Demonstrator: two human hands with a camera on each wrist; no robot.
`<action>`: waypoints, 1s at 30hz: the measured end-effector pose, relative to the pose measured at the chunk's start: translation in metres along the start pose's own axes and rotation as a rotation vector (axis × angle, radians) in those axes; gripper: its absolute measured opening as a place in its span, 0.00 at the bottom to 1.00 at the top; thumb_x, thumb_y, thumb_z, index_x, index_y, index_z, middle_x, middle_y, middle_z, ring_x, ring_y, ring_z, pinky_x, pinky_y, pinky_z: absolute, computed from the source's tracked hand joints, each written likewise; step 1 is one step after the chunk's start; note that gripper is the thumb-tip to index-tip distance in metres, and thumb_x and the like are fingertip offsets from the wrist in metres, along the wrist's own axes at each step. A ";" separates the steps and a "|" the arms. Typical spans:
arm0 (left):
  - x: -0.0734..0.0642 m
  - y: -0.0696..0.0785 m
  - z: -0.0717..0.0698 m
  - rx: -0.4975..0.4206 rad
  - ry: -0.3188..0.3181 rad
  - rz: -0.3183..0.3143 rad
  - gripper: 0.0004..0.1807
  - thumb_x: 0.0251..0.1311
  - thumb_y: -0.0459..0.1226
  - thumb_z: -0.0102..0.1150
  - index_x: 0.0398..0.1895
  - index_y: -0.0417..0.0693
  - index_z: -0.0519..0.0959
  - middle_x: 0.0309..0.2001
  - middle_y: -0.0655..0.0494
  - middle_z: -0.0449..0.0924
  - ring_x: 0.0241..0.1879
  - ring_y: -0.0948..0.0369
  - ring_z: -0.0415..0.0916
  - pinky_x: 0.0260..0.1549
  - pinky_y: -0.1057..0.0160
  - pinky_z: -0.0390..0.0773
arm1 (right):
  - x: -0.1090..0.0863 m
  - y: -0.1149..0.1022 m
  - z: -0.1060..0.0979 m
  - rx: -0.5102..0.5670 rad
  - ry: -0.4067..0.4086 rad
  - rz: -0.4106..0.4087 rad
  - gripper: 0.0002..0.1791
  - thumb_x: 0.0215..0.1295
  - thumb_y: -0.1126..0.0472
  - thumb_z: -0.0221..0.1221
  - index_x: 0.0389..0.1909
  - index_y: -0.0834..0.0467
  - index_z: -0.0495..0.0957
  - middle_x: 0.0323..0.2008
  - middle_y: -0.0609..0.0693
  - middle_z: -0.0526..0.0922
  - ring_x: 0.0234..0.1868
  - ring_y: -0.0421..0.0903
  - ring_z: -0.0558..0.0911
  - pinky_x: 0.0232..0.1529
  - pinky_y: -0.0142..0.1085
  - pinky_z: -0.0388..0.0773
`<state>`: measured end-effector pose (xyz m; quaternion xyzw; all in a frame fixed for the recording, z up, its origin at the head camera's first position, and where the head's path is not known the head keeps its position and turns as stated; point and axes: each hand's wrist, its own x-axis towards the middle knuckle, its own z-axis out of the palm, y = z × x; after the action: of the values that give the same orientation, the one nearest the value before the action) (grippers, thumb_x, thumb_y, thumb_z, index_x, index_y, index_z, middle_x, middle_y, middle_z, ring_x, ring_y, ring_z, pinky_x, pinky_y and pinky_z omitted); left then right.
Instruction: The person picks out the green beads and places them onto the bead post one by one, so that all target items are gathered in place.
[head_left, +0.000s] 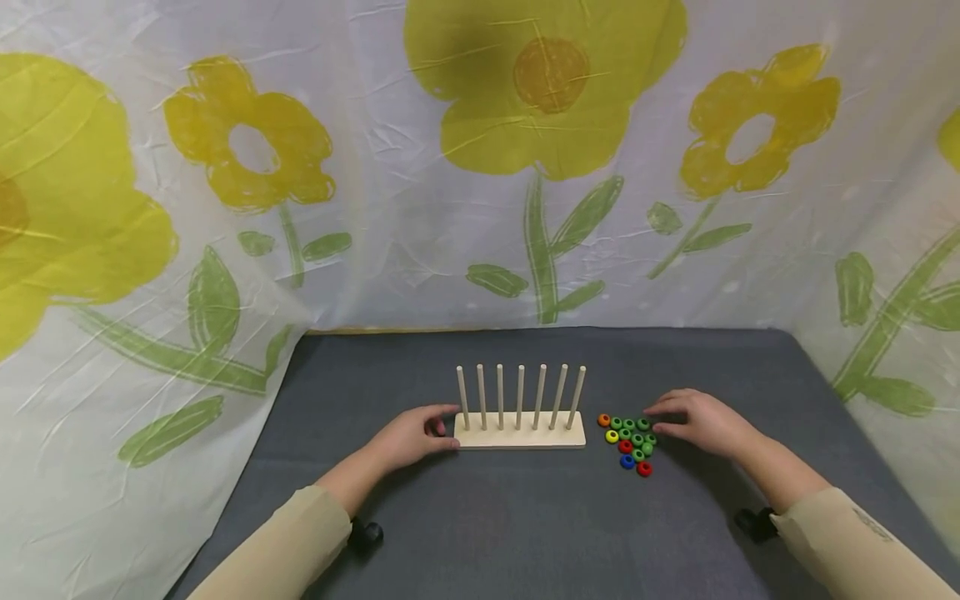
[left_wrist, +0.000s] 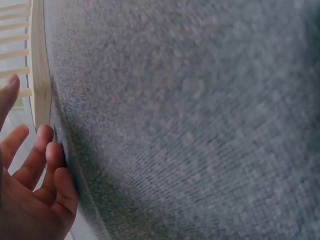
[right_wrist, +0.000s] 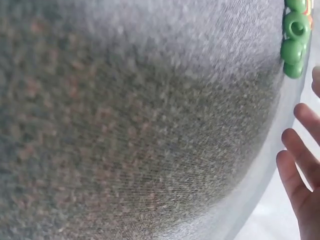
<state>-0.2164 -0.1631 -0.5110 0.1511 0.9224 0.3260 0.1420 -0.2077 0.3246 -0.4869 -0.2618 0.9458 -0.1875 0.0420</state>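
A pale wooden peg rack (head_left: pixel 520 437), a flat base with several upright pegs, stands on the dark grey cloth. At its left end is my left hand (head_left: pixel 411 434), with relaxed fingers and the thumb apart, reaching the end of the base. The left wrist view shows fingertips (left_wrist: pixel 45 132) beside the rack's end. My right hand (head_left: pixel 705 422) is at the right edge of a cluster of small holed beads, its fingers loosely extended with nothing held. Green beads (head_left: pixel 637 440) make up most of the cluster. An orange bead (head_left: pixel 603 420), a yellow bead (head_left: pixel 612 436), red beads (head_left: pixel 644 468) and a blue bead (head_left: pixel 627 461) lie among them.
The table (head_left: pixel 510 525) is covered with a dark grey cloth. Behind it hangs a white curtain (head_left: pixel 390 167) printed with yellow flowers, also along the left and right sides. A dark wrist device (head_left: pixel 366 536) is on the left forearm, another wrist device (head_left: pixel 754 524) on the right.
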 end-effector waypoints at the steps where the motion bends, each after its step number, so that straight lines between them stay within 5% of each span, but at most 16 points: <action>1: 0.000 0.000 0.000 -0.006 -0.003 -0.002 0.35 0.55 0.48 0.73 0.67 0.55 0.74 0.33 0.63 0.75 0.30 0.63 0.70 0.33 0.60 0.70 | 0.001 0.001 0.001 0.004 -0.007 -0.001 0.16 0.64 0.56 0.67 0.52 0.53 0.85 0.50 0.50 0.83 0.52 0.55 0.80 0.50 0.52 0.76; 30: 0.011 -0.004 0.000 0.024 -0.110 0.016 0.36 0.56 0.47 0.72 0.69 0.55 0.73 0.33 0.58 0.71 0.31 0.61 0.66 0.35 0.59 0.66 | 0.022 0.013 0.011 -0.024 -0.081 -0.072 0.15 0.62 0.55 0.68 0.50 0.49 0.86 0.45 0.46 0.80 0.46 0.49 0.78 0.44 0.46 0.77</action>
<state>-0.2273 -0.1623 -0.5150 0.1779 0.9157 0.3072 0.1881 -0.2307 0.3196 -0.5015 -0.3035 0.9354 -0.1670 0.0703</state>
